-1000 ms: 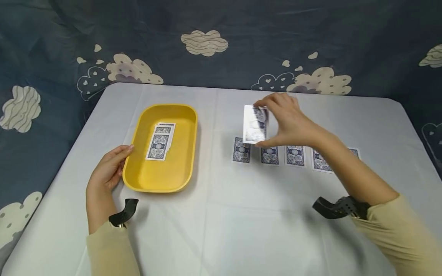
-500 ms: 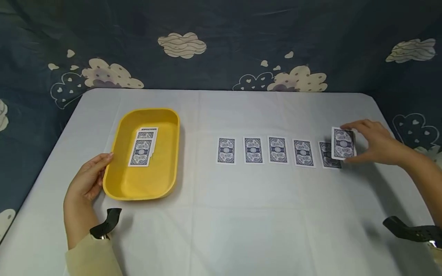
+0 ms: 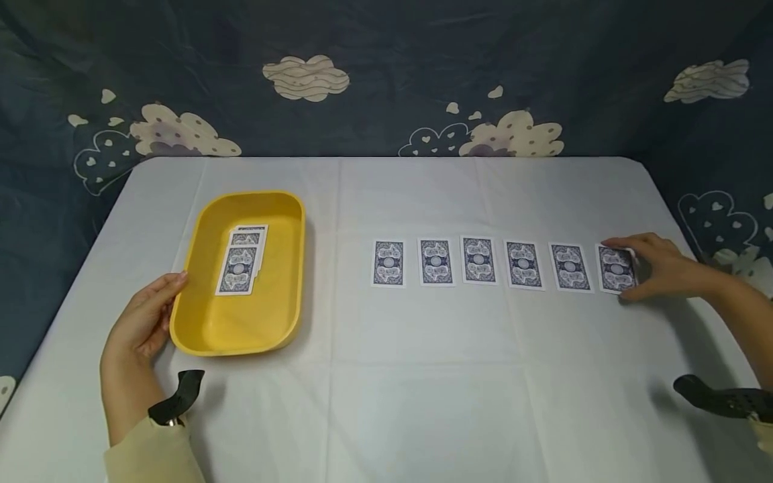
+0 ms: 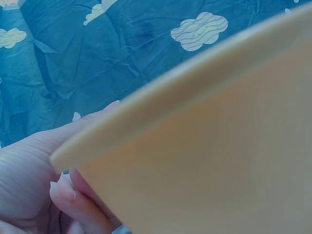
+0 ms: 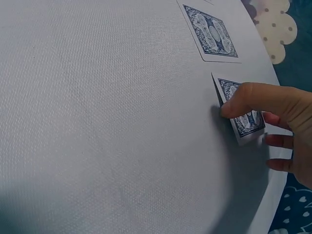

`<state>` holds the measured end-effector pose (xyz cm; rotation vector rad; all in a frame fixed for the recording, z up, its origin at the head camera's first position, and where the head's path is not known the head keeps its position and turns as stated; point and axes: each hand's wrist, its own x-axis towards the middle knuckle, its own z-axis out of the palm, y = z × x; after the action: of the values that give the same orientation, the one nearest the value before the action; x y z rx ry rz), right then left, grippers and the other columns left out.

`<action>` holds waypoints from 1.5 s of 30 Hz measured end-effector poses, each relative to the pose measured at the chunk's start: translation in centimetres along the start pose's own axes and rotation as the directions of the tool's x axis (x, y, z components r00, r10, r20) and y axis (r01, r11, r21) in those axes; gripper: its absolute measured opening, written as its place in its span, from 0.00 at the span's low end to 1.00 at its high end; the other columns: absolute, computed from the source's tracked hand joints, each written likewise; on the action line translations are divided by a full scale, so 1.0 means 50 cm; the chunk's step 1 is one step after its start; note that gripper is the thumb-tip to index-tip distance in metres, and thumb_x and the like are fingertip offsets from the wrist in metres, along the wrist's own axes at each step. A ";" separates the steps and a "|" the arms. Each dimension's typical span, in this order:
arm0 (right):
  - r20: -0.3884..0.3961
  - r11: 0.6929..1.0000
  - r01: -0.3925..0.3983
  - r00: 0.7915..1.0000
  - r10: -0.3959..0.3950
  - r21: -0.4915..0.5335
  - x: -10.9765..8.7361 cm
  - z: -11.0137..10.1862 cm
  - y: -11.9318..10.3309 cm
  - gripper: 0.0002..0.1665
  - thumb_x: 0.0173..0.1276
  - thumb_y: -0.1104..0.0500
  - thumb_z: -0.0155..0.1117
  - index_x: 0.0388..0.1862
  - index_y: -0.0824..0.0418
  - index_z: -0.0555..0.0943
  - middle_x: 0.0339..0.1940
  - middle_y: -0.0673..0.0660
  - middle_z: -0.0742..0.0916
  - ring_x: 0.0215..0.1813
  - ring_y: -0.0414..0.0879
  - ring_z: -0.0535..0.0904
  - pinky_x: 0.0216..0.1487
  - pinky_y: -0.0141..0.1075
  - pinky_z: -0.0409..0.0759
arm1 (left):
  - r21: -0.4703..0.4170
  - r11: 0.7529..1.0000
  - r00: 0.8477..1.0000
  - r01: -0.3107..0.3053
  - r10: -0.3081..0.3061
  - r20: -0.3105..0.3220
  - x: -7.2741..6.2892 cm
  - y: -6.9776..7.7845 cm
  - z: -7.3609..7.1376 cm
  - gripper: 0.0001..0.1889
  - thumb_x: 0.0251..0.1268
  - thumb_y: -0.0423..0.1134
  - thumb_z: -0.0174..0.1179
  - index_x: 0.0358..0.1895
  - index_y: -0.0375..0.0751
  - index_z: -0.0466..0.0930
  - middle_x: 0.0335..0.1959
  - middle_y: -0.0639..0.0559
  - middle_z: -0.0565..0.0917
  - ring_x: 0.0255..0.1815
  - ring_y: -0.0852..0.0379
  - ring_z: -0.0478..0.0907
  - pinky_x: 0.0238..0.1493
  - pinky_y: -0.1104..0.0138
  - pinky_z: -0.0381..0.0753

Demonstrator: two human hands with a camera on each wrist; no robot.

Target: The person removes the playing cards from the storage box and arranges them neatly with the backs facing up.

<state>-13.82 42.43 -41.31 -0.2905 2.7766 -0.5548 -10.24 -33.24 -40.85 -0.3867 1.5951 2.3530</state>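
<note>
My left hand [image 3: 140,320] grips the left rim of a yellow tray [image 3: 284,329], thumb on the edge and fingers under it; the left wrist view shows the tray wall [image 4: 204,161] up close. Inside the tray several overlapping playing cards [image 3: 235,270] lie face down. At the right end of a row, my right hand [image 3: 661,265] pinches a blue-backed playing card [image 3: 616,268] by its near and far edges. In the right wrist view, this card [image 5: 249,124] is slightly raised along one side, with the thumb on its edge.
Several face-down cards form a row leftward from the right hand, among them one at the left end [image 3: 388,263] and one beside the held card [image 3: 570,267]. They lie on a white tablecloth [image 3: 423,402]. A dark cloud-patterned cloth [image 3: 410,54] hangs behind the table.
The right hand has carried the card from above the row's left part to its right end and lowered it to the table. The left hand keeps its grip on the tray; the view has shifted.
</note>
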 end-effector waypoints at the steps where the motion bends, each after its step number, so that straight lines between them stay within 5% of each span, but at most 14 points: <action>1: 0.001 1.000 -0.002 1.000 0.002 -0.006 0.000 0.000 -0.001 0.58 0.36 0.56 0.80 0.66 0.61 0.60 0.58 0.75 0.62 0.56 0.72 0.54 0.45 0.66 0.58 | -0.003 1.000 1.000 -0.001 0.001 0.001 0.000 0.000 0.000 0.07 0.68 0.38 0.52 0.33 0.43 0.78 0.16 0.55 0.76 0.09 0.65 0.68 0.10 0.78 0.67; 19: 0.047 0.998 -0.028 0.998 0.031 -0.062 0.007 -0.005 -0.022 0.61 0.36 0.55 0.80 0.69 0.58 0.58 0.60 0.74 0.59 0.58 0.75 0.53 0.47 0.73 0.57 | -0.021 1.000 1.000 0.003 -0.003 -0.010 -0.001 0.000 0.003 0.06 0.67 0.38 0.53 0.34 0.43 0.78 0.16 0.54 0.77 0.08 0.65 0.68 0.10 0.78 0.68; 23: -0.022 0.987 -0.011 1.000 0.008 -0.159 0.019 -0.009 -0.057 0.56 0.38 0.49 0.79 0.66 0.57 0.63 0.60 0.72 0.64 0.56 0.72 0.58 0.47 0.70 0.60 | -0.016 1.000 1.000 -0.003 0.002 -0.010 -0.002 0.000 0.003 0.06 0.67 0.38 0.53 0.34 0.43 0.78 0.16 0.55 0.76 0.08 0.65 0.68 0.10 0.78 0.68; 29: -0.204 0.957 -0.002 0.977 -0.060 -0.290 0.080 -0.017 -0.180 0.45 0.41 0.36 0.74 0.58 0.53 0.74 0.58 0.67 0.71 0.56 0.69 0.64 0.51 0.69 0.60 | -0.029 0.999 1.000 -0.015 0.015 0.011 0.000 -0.002 0.001 0.06 0.68 0.37 0.52 0.35 0.42 0.78 0.16 0.54 0.76 0.09 0.65 0.69 0.10 0.78 0.68; 37: -0.253 0.947 0.117 0.947 -0.197 -0.300 0.206 0.015 -0.401 0.39 0.47 0.28 0.64 0.53 0.49 0.76 0.57 0.62 0.74 0.55 0.63 0.69 0.51 0.62 0.68 | -0.017 1.000 1.000 -0.015 0.015 -0.002 -0.002 -0.004 -0.008 0.05 0.67 0.38 0.54 0.38 0.42 0.78 0.17 0.55 0.75 0.09 0.65 0.68 0.11 0.78 0.68; 45: -0.260 0.857 0.371 0.842 -0.473 -0.357 0.279 0.099 -0.606 0.33 0.49 0.30 0.61 0.47 0.50 0.78 0.44 0.55 0.78 0.40 0.51 0.73 0.34 0.44 0.75 | 0.035 0.999 0.999 0.012 -0.010 -0.047 0.003 0.003 -0.002 0.06 0.63 0.42 0.58 0.38 0.43 0.76 0.17 0.56 0.74 0.09 0.66 0.67 0.11 0.78 0.68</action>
<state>-21.08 9.81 -36.93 -0.9933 3.1433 -0.3002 -10.42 -33.36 -40.81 -0.4446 1.6482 2.3209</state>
